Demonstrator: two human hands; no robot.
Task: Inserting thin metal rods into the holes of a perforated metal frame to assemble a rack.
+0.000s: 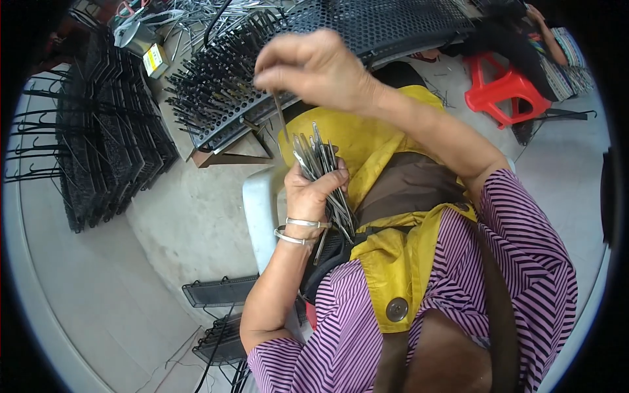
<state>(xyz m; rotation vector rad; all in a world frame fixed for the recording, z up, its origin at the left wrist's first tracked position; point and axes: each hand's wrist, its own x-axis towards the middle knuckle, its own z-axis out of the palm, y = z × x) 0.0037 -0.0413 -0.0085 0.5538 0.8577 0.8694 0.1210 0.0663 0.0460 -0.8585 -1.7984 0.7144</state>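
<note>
My left hand (308, 193) is wrapped round a bundle of thin metal rods (335, 213), whose ends stick out above and below the fist. Above it, my right hand (321, 69) pinches one slim metal rod (282, 118) between thumb and fingers; it hangs down, slightly blurred, beside the top of the bundle. Just beyond my right hand lies a black perforated rack (246, 124). Many dark rods (209, 82) stand upright in the holes of its left part, while the holes of its right part (386, 23) show bare.
Loose metal rods (196, 23) are heaped behind the rack, near a yellow-and-white box (155, 61). Stacked black racks with hooks (108, 131) stand at the left. A red stool (504, 92) and another person (550, 56) are at the upper right. Black panels (223, 291) lie low on the left.
</note>
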